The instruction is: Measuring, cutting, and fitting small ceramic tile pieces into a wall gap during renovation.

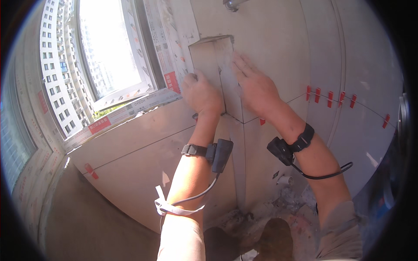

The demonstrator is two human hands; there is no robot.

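Note:
A narrow beige tile piece (203, 56) stands upright in the corner beside the window. A second narrow strip of tile (224, 56) meets it at an angle, and a dark, ragged edge runs along the top of both. My left hand (202, 95) is closed, its fingers curled against the left tile piece; whatever lies inside them is hidden. Against the right strip and the wall tile beside it rests my right hand (257, 89), flat with fingers stretched upward and slightly blurred. Each wrist wears a black strapped device with a cable.
Red tile wedges (330, 99) stick out of the joint in the right wall, and another red wedge (91, 171) sits at lower left. An open window (150, 78) is on the left. A metal pipe fitting (232, 5) juts out above. Rubble (300, 198) covers the floor near my feet.

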